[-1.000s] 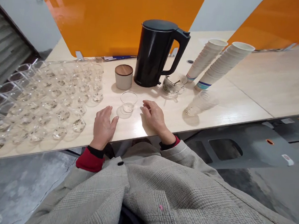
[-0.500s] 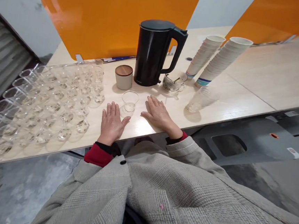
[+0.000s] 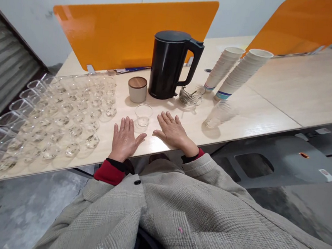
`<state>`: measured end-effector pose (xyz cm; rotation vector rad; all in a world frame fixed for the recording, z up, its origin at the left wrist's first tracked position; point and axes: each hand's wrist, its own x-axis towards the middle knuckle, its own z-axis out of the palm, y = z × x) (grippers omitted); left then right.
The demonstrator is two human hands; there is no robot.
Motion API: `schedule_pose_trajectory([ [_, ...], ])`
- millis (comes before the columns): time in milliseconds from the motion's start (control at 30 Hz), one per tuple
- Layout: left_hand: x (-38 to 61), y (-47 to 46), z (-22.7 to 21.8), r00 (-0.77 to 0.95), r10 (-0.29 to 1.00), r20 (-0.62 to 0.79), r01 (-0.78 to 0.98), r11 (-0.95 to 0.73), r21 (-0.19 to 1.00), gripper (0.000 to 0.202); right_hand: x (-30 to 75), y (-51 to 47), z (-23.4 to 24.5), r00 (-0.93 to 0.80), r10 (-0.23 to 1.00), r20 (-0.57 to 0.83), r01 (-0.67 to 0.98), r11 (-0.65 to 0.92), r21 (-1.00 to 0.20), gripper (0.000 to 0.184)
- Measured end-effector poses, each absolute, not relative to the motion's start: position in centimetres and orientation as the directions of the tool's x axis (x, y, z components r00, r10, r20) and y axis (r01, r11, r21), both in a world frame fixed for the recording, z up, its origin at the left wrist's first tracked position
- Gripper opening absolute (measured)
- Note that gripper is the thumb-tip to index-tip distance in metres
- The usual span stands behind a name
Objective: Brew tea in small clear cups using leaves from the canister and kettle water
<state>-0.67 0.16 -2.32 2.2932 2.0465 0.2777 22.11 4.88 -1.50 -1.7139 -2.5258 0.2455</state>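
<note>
My left hand (image 3: 125, 139) lies flat near the table's front edge, fingers stretched out and holding nothing. Opposite it, my right hand (image 3: 172, 131) rests palm down with its fingers spread. Between and just beyond them stands a clear plastic cup (image 3: 143, 115), upright, with neither hand gripping it. Behind that cup is a small grey canister (image 3: 137, 95) with a wooden lid. A black electric kettle (image 3: 166, 66) stands to the canister's right, its handle pointing right. Beside the kettle sits a ribbed glass cup (image 3: 189, 96) with a spoon-like utensil in it.
Rows of clear plastic cups (image 3: 63, 121) with dark bits at their bottoms fill the table's left end. Two tall paper cup stacks (image 3: 242, 75) and a stack of clear cups (image 3: 219, 114) stand at the right. Orange dividers (image 3: 127, 36) line the back; grey chairs (image 3: 285, 158) are at the right.
The camera view has tilted slightly, so the table things appear a little lower. Both hands stay flat on the table, and nothing has been picked up.
</note>
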Motion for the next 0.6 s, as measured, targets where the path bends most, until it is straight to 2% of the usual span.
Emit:
schedule_pose_trajectory([
  [300, -0.72, 0.19, -2.69, 0.1, 0.988, 0.12, 0.98, -0.119, 0.157, 0.089, 22.12, 5.03, -2.01, -0.372, 0.928, 0.005, 0.914, 0.367, -0.172, 0.084],
  [600, -0.72, 0.23, -2.17, 0.098, 0.993, 0.07, 0.981, -0.108, 0.158, 0.092, 22.05, 4.91, -1.77, -0.374, 0.927, 0.0, 0.913, 0.369, -0.174, 0.084],
])
